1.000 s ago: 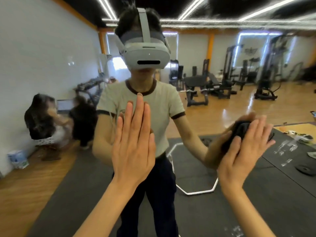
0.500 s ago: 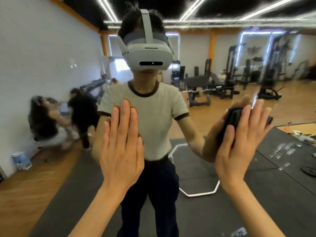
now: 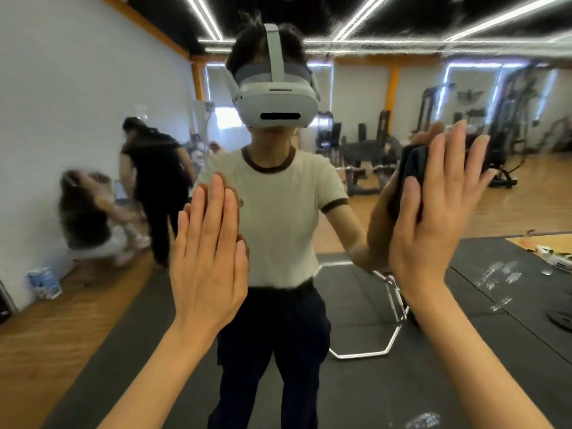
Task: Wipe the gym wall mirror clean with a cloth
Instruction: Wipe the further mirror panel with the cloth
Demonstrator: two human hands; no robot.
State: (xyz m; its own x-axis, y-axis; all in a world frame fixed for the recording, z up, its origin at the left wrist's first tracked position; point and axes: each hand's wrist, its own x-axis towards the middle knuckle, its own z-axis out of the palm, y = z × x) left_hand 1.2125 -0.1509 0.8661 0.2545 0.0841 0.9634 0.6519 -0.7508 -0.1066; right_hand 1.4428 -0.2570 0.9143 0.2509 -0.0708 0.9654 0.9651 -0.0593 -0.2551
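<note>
The left hand (image 3: 208,267) lies flat against the mirror (image 3: 77,103), its fingers straight and pressed together, holding nothing. The right hand (image 3: 433,212) also lies flat with fingers straight and slightly spread, pressing a dark cloth (image 3: 413,168) onto the glass; the cloth sits under its palm and fingers, bunched out past the thumb side. Beyond both hands, the reflection shows the person in a white headset (image 3: 277,100) and 2 blurred people (image 3: 130,196) beside the left hand.

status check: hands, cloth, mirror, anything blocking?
Left hand flat on the gym wall mirror, fingers straight. Right hand presses the dark crumpled cloth to the glass. Nothing in the way.
</note>
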